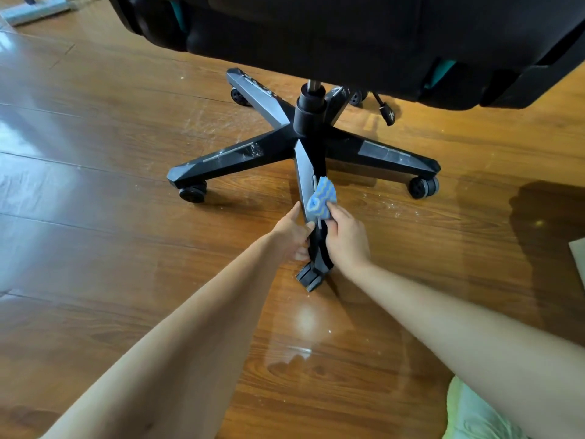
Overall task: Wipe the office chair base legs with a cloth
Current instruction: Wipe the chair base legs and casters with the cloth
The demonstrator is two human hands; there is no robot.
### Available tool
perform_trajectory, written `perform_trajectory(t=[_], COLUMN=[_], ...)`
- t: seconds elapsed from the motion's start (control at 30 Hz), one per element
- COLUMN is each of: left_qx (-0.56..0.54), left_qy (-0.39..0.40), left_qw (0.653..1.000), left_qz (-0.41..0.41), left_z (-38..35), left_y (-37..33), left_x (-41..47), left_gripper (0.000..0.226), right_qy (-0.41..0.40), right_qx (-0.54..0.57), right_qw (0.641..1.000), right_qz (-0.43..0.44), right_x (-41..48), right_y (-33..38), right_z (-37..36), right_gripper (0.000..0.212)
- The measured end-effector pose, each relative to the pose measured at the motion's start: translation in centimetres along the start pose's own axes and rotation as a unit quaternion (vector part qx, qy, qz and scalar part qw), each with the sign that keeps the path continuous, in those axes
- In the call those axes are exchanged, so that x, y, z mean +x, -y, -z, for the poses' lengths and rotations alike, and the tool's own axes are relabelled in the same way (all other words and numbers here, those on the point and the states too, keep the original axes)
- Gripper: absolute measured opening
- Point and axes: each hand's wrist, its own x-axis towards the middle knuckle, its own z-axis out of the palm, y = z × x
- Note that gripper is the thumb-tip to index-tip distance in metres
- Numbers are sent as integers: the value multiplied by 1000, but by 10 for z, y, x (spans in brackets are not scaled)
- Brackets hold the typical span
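A black star-shaped chair base (278, 144) with several legs on castors stands on the wood floor, under the black seat (348, 36). The leg pointing at me (305, 175) runs down the middle of the view. My right hand (346, 239) holds a bunched blue, white and yellow striped cloth (321, 201) pressed on the right side of that leg. My left hand (292, 231) grips the same leg from its left side, near the castor end (310, 277). The left leg (228, 160) and right leg (383, 153) show white dust specks.
The glossy wood floor (110, 248) carries scattered white crumbs around the base. A flat mop head (34, 9) lies at the top left. A seat lever (386, 109) hangs at the right. Light green fabric (468, 413) fills the bottom right corner; a pale sheet edge (577, 258) lies far right.
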Motion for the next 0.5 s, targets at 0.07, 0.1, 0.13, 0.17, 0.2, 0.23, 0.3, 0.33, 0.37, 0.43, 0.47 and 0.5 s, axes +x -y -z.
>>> perform_trajectory(t=[0.07,0.1,0.13,0.17,0.2,0.23,0.3,0.33,0.37,0.43,0.47,0.5], left_qx=[9,11,14,20,26,30,29,14,10,17,14,7], left_qy=[-6,-10,-12,-5,-1,-2,-18,-25,-37,-50,-53,-55], left_qw=[1000,999,998,999,999,999,999,999,997,996,996,996], left_qz=[17,41,54,43,28,15,24,46,61,70,71,72], left_z=[-3,-4,-4,-4,-2,-1,0,0,-1,-2,-3,-4], left_y=[4,4,5,5,4,3,2,3,3,7,8,9], left_x=[-1,-1,-2,-1,0,2,3,2,2,4,4,6], left_gripper=[57,58,57,55,53,54,63,66,67,67,66,65], right_qy=[-16,-29,-45,-58,-63,-62,-54,-50,-41,-18,-8,-1], right_qx=[16,18,18,19,22,29,36,28,10,-36,-55,-70], right_qw=[1000,999,998,998,997,998,998,998,999,999,998,997], right_qz=[-18,-25,-28,-28,-23,-18,-16,-18,-20,-20,-21,-25], right_x=[10,6,-3,-15,-27,-36,-38,-30,-19,18,38,60], right_y=[5,8,9,10,9,8,4,3,5,11,16,20], right_z=[-4,-7,-10,-12,-14,-14,-14,-14,-14,-12,-10,-8], right_gripper=[43,43,43,43,43,43,43,44,45,48,48,46])
